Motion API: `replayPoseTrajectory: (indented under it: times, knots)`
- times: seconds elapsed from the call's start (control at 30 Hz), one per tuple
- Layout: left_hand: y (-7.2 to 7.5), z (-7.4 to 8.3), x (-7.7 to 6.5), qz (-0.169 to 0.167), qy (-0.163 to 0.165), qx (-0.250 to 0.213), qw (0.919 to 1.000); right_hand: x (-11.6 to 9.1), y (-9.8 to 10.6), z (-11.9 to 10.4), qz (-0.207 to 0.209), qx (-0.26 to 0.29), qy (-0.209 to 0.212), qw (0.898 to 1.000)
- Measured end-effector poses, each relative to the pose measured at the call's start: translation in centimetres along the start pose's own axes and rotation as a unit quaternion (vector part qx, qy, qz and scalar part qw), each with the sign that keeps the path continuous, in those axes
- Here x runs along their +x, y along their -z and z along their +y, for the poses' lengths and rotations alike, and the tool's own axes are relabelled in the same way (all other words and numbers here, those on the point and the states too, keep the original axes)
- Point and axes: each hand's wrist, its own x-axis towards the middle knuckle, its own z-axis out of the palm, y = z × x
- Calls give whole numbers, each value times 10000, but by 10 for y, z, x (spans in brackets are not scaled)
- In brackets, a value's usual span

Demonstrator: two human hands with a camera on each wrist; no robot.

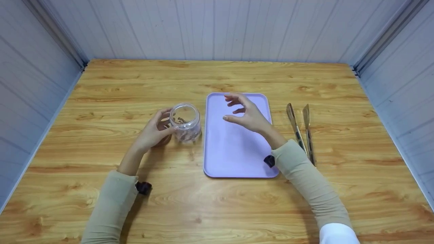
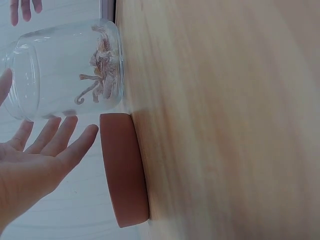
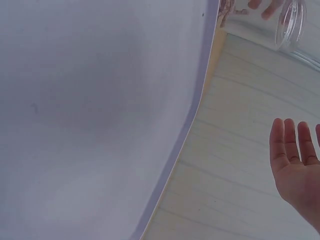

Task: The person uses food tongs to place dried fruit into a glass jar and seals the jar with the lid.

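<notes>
A clear jar (image 1: 185, 123) stands on the table left of the tray, its mouth uncovered. Several brownish, dried-looking curled strips (image 2: 102, 67) lie at its bottom. My left hand (image 1: 154, 130) is at the jar's left side, thumb in front near the neck and extended fingertips right at the wall. Below that hand a reddish-brown round lid (image 2: 122, 170) lies on the table, mostly hidden in the head view. Over the lilac tray (image 1: 234, 156) hovers my right hand (image 1: 249, 115), fingers loosely bent, thumb apart, holding nothing.
Metal tongs (image 1: 309, 135) lie right of the tray, their two arms spread toward the back. Pale panelled walls (image 1: 217, 30) border the wooden table (image 1: 190, 203) at the back and both sides.
</notes>
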Motion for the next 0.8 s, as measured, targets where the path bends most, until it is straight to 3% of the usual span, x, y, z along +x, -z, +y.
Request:
replayPoseTrajectory:
  times: [0.8]
  knots:
    - [0,0,-1,-9,-31,6,10000,22,-36,10,-556,427,-83,9975]
